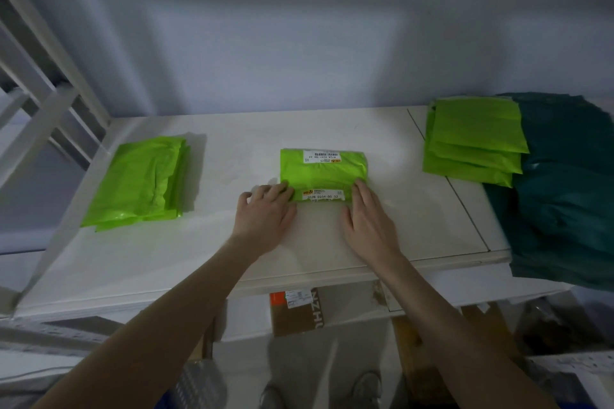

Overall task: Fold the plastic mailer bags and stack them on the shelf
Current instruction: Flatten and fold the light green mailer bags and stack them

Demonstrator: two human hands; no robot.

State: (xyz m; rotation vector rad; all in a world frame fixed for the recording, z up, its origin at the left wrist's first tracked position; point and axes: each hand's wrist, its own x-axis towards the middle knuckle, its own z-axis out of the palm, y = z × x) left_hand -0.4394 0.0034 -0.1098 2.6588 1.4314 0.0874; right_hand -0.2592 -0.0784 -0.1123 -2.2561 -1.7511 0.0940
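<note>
A brown cardboard box point(294, 312) with an orange corner sits on the floor. Two grey shoes point(367, 388) show beside more brown cartons point(422, 362).

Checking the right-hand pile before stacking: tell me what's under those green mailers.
The green mailers lie partly on the white shelf and partly on dark teal bags. How far the teal bags run beneath them is covered.

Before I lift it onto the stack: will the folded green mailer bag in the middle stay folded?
Probably not unaided: the folded green mailer bag looks thin, glossy and puffy, so it may spring open. Both the left hand and right hand rest at its near edge.
</note>
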